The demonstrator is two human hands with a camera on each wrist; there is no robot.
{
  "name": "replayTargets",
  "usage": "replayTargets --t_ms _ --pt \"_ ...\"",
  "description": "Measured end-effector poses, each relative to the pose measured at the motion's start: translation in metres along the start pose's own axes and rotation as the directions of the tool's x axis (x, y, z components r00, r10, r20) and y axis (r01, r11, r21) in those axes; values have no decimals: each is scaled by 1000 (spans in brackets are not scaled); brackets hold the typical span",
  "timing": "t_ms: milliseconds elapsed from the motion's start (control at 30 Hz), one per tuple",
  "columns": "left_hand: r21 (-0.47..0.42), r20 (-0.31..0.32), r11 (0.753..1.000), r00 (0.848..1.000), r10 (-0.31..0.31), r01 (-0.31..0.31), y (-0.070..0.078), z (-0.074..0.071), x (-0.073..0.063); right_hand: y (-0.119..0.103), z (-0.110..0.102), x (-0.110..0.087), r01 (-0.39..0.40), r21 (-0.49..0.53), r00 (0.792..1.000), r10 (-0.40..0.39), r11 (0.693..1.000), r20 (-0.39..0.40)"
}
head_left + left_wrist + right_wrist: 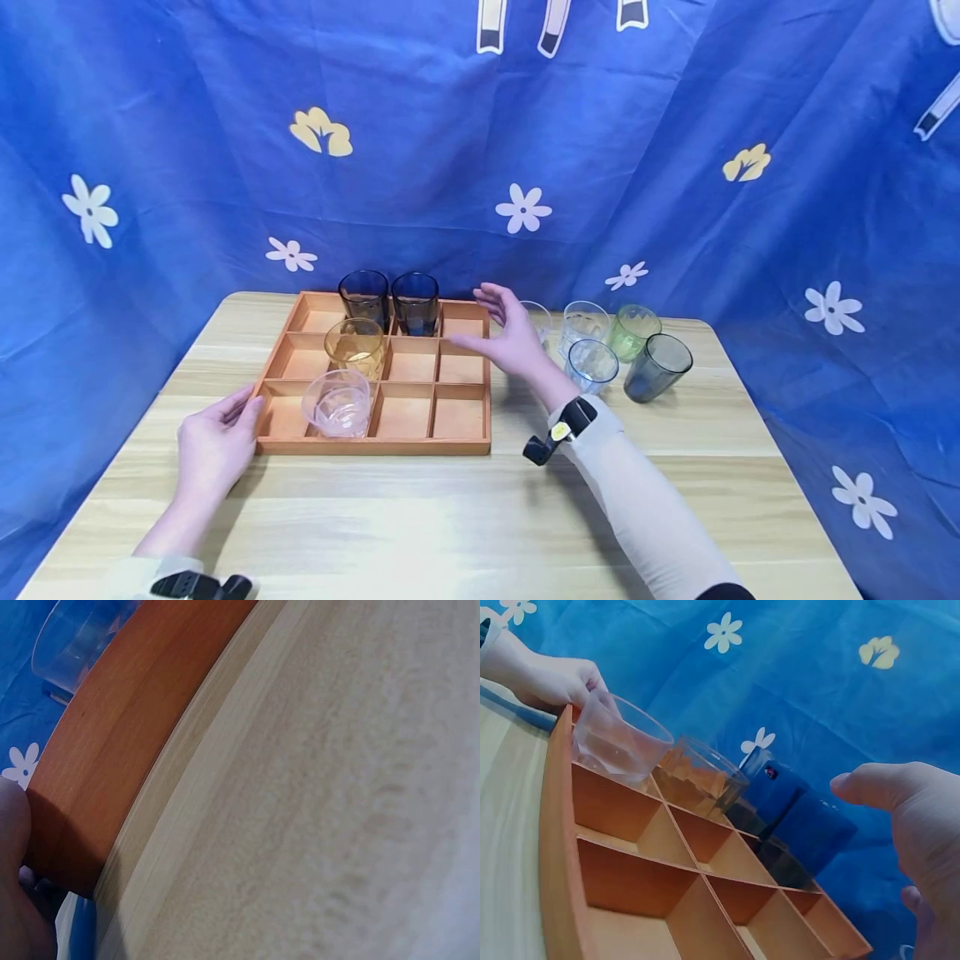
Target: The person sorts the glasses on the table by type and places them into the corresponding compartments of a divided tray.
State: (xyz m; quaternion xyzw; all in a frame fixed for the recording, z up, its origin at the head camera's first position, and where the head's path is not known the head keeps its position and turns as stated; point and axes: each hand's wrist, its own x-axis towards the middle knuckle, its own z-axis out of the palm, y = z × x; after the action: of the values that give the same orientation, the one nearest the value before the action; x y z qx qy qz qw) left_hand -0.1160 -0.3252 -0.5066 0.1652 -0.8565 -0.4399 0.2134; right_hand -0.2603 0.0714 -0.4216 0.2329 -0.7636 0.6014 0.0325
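My left hand (217, 442) is pinching the wooden tray (375, 447) between thumb and fingers at its eight o'clock corner, probably steadying it on the table (412, 525), where it is lying toward eleven. My right hand (517, 337) is hovering at the tray's two o'clock side, thumb and fingers spread around nothing. Two dark glasses (416, 312) are standing at twelve, an amber glass (356, 350) near the centre and a clear glass (337, 404) toward seven, dividers presumably separating them, while five loose glasses (592, 367) are clustering at three, seemingly for easy right-handed reach.
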Motion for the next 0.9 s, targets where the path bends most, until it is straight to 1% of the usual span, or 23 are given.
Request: replayTargets --t_ms 100,300,633,733,900 --pt "-3 3 1000 1000 -3 3 -1 0 1 -4 -12 -10 21 -18 1000 -21 1000 -16" --pt "2 3 1000 1000 3 -3 -1 0 1 -6 -37 -29 58 -14 996 -59 998 -60" --pt "0 -4 1000 1000 -16 16 3 -2 -2 -5 -74 -61 34 -98 993 -44 995 -105" --pt "1 -1 1000 1000 -13 13 3 -1 -2 -4 -86 -68 40 -101 990 -53 994 -128" --pt "10 0 1000 1000 -8 8 4 -1 -1 4 -106 -79 53 -101 982 -70 993 -173"
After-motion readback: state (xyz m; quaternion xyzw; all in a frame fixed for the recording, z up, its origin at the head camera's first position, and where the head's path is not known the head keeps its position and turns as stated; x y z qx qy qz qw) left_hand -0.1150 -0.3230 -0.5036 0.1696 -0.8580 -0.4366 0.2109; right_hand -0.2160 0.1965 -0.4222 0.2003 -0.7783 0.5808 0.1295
